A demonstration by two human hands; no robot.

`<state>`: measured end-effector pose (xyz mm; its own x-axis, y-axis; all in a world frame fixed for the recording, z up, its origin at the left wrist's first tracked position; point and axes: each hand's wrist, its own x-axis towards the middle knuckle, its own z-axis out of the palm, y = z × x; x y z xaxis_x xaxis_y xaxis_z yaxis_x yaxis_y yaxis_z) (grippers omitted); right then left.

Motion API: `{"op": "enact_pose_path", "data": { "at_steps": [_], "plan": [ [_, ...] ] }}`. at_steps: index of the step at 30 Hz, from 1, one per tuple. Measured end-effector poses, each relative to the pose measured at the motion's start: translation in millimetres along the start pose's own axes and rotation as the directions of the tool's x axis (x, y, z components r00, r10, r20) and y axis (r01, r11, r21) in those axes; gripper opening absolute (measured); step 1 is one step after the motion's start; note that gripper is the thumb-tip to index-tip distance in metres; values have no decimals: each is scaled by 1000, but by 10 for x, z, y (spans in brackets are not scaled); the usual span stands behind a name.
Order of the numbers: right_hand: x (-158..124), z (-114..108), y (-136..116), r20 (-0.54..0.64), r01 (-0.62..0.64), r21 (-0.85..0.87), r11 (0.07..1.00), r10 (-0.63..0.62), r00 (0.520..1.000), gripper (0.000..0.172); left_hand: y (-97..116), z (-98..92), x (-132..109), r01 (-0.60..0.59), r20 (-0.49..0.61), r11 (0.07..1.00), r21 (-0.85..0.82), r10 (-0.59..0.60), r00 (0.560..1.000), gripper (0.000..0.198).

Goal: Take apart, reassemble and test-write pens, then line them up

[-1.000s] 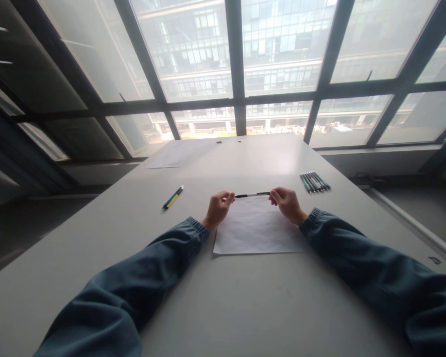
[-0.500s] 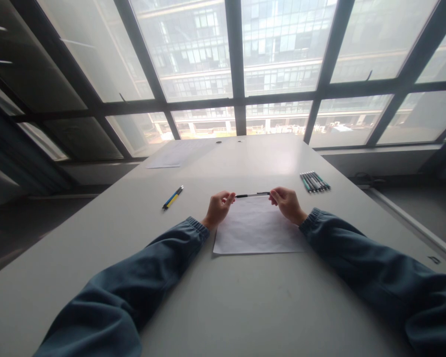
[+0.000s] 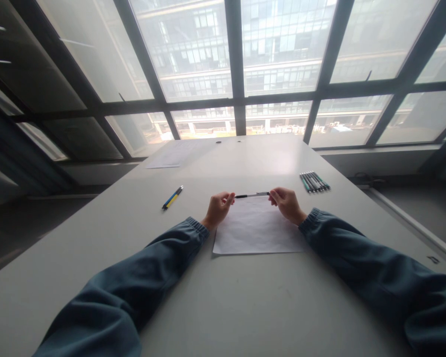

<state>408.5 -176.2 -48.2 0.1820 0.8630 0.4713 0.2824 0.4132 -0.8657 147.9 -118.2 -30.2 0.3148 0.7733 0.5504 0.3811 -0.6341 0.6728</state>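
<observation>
A pen (image 3: 251, 195) with a black grip and a pale barrel is held level between my two hands, above the far edge of a white sheet of paper (image 3: 258, 230). My left hand (image 3: 219, 207) pinches its dark tip end. At the clip end, my right hand (image 3: 287, 202) has thumb and fingers closed on the same pen. Both wrists hover by the sides of the sheet.
Several pens (image 3: 314, 182) lie side by side in a row to the right on the white table (image 3: 241, 307). Blue and yellow pens (image 3: 172, 198) rest at left. More papers (image 3: 167, 154) lie at the far left, before a large window.
</observation>
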Motion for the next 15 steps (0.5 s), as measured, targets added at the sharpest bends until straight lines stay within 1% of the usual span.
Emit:
{"op": "enact_pose_path", "data": {
  "at_steps": [15],
  "plan": [
    [-11, 4, -30, 13, -11, 10, 1000, 10, 1000, 48, 30, 1, 1, 12, 9, 1000, -21, -12, 1000, 54]
  ]
}}
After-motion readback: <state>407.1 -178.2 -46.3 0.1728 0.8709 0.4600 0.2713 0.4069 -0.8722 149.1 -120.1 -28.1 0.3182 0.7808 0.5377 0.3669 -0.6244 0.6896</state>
